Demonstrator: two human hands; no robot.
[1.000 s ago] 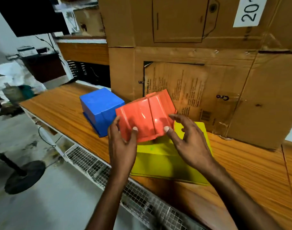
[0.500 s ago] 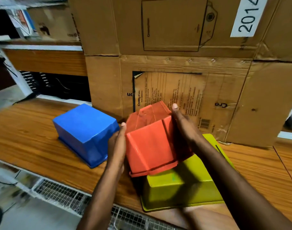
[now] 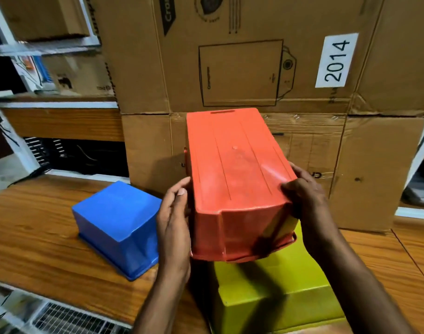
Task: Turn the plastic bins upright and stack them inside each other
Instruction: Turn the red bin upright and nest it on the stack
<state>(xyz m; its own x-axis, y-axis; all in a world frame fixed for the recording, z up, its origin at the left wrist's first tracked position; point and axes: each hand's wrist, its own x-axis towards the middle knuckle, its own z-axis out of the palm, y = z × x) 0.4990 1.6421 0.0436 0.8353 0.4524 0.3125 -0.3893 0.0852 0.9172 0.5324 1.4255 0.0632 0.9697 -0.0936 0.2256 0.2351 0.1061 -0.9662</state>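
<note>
An orange plastic bin [image 3: 232,182] is held in the air above the table, its ribbed bottom facing me and its rim pointing down and away. My left hand [image 3: 173,220] presses flat against its left wall. My right hand [image 3: 307,201] grips its right near corner with curled fingers. Directly beneath it sits a yellow-green bin [image 3: 276,295], partly hidden by the orange one and my right arm. A blue bin [image 3: 119,225] lies upside down on the table to the left.
Large cardboard boxes [image 3: 254,68] form a wall right behind the bins. The wooden table [image 3: 32,239] runs left and right. A wire mesh shelf [image 3: 66,319] lies below the table's front edge.
The orange bin has been lifted higher and tipped, so its bottom now faces me. Both hands shifted along its sides. The camera moved closer and looked up.
</note>
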